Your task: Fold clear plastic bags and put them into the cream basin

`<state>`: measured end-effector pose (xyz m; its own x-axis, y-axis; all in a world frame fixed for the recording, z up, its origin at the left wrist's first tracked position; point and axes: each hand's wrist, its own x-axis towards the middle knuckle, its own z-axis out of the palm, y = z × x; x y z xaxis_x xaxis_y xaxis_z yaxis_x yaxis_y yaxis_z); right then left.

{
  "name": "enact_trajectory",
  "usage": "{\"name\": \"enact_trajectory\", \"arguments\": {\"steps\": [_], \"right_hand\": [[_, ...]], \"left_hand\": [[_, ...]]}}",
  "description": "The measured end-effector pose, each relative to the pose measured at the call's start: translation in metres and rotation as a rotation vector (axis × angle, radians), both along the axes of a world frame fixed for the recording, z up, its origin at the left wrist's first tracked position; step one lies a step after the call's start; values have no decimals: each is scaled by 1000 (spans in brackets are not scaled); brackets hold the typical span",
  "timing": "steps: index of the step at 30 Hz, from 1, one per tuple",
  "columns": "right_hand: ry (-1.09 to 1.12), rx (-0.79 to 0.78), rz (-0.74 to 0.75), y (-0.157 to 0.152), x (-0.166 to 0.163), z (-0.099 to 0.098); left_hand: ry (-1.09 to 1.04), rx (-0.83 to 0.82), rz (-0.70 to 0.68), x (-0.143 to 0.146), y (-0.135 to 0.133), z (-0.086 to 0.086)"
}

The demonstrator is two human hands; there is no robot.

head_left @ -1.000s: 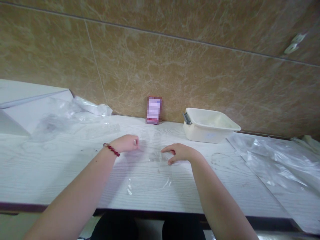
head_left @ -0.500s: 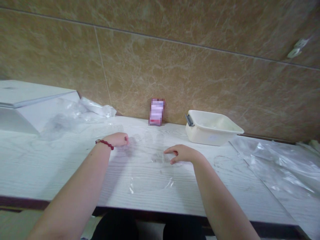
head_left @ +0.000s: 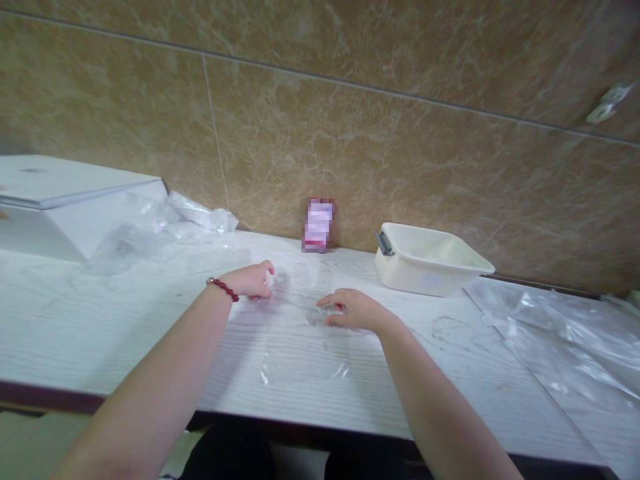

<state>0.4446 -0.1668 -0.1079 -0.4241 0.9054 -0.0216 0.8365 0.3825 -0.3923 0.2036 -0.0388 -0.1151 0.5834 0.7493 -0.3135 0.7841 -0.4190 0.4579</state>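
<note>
A clear plastic bag [head_left: 305, 347] lies flat on the white table [head_left: 100, 327] in front of me. My left hand [head_left: 250, 280], with a red bead bracelet at the wrist, pinches the bag's far left corner with closed fingers. My right hand [head_left: 350, 310] rests on the bag's far right part, fingers curled and pinching the film. The two hands are about a hand's width apart.
A cream plastic tub [head_left: 430, 259] stands at the back right against the tiled wall. A small pink box [head_left: 318, 225] leans on the wall. Crumpled clear plastic [head_left: 150, 230] lies at back left beside a white box [head_left: 55, 203]. More plastic sheets [head_left: 560, 340] cover the right side.
My left hand moved left and then back toward the right along the bag's far edge. My right hand's fingers curled down tighter on the film.
</note>
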Motion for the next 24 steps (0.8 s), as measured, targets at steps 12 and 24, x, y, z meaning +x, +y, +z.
{"name": "enact_trajectory", "arguments": {"steps": [12, 24], "right_hand": [[3, 5, -29, -4, -7, 1], [-43, 11, -79, -2, -8, 1]], "left_hand": [[-212, 281, 23, 18, -1, -5], [-198, 162, -92, 13, -3, -4]]}}
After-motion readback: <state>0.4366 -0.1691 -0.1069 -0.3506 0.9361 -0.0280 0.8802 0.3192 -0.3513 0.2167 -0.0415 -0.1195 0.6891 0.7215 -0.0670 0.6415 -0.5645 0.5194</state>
